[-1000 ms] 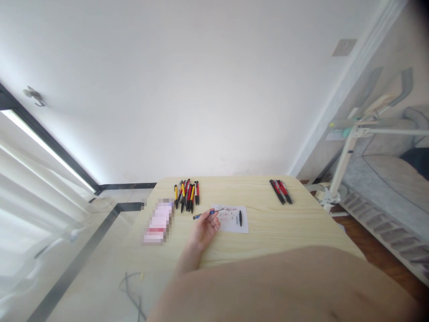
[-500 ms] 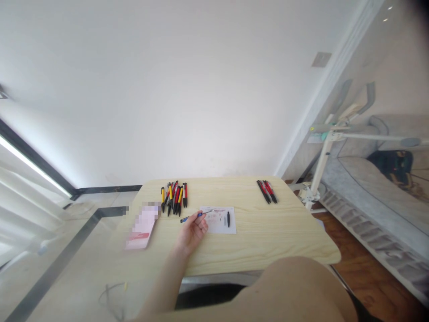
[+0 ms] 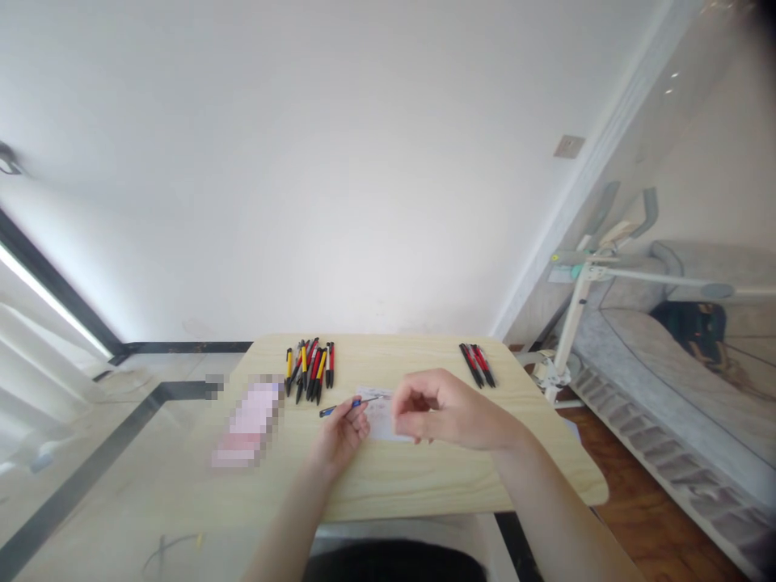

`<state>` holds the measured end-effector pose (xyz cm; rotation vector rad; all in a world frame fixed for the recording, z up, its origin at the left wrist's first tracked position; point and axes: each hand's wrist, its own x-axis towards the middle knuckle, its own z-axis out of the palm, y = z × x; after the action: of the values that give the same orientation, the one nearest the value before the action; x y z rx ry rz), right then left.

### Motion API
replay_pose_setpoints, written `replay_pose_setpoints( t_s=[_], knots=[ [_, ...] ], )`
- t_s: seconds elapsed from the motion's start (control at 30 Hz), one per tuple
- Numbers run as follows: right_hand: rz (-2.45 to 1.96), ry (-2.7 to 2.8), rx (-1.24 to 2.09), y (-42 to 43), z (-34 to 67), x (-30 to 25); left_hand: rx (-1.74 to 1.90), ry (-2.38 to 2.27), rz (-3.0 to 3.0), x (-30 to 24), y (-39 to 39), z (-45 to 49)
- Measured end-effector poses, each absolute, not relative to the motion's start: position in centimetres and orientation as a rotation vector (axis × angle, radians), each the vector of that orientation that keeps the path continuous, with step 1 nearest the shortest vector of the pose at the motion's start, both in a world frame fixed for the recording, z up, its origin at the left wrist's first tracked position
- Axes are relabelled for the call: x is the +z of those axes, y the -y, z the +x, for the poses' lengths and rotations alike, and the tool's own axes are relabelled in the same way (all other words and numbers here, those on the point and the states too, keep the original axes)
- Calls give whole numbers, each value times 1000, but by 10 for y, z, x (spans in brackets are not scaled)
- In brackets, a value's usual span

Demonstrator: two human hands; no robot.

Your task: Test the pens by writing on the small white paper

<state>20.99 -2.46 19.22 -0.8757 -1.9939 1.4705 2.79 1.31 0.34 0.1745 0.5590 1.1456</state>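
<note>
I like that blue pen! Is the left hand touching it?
Touching. The head view shows the left hand gripping the blue pen between its fingertips.

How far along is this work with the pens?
Seemingly done: a few pens lie apart on the right of the table, and the paper carries marks. In hand: the left hand holds a blue pen, tip at the paper; the right hand hovers over it. Probably left: the larger bunch of pens at the far left.
</note>
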Motion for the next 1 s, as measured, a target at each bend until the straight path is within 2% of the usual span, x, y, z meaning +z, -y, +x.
replay_pose_setpoints(
  t_s=[0.17, 0.33, 0.4, 0.73, 1.0],
  knots=[
    [-1213, 2101, 1148, 0, 229, 132, 1157, -537, 179, 4, -12, 27],
    [-1619, 2227, 537, -9, 229, 89, 1167, -558, 170, 5, -11, 29],
    [-1662, 2269, 405, -10, 227, 77, 1172, -569, 171, 5, -11, 29],
    [-1744, 2175, 399, -14, 219, 36, 1176, -611, 169, 7, -11, 30],
    [-1775, 2148, 408, -12, 214, 35, 1169, -621, 166, 9, -10, 31]
  ],
)
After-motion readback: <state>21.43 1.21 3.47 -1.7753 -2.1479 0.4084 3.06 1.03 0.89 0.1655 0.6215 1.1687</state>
